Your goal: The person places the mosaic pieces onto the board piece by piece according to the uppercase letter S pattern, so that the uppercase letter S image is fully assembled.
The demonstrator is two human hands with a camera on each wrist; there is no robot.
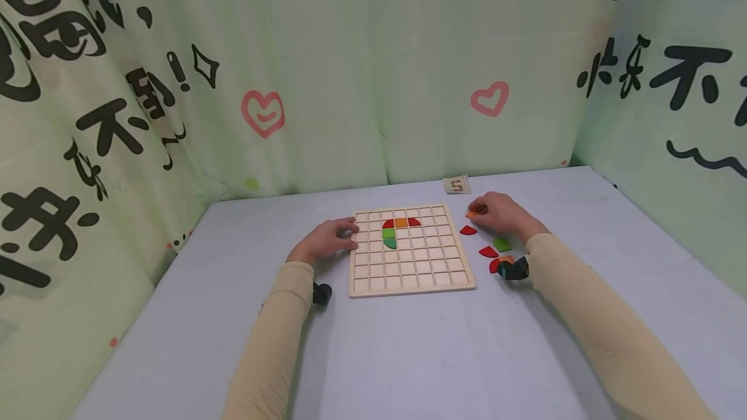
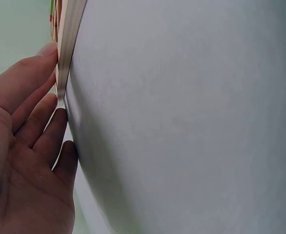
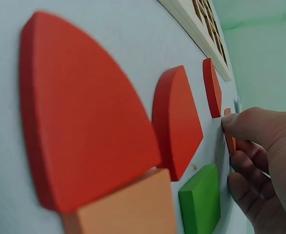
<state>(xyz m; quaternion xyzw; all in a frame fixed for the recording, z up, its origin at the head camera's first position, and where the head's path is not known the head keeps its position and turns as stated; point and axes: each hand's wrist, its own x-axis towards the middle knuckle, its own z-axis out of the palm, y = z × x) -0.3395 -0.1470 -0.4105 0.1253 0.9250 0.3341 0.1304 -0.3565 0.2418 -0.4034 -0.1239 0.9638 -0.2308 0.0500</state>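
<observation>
A wooden grid board lies on the table. Along its left edge rests my left hand; the left wrist view shows the thumb and fairly straight fingers of this hand against the rim. Beyond the board's right side, my right hand pinches a small orange block between thumb and fingers. Set in the grid are a red quarter-round block, an orange square block, another red block, a light green block and a dark green quarter-round block.
Loose on the table by the right hand are several red quarter-round blocks, a green block and an orange block. Behind the board lies a small patterned card. Printed pale green curtains hang around the table.
</observation>
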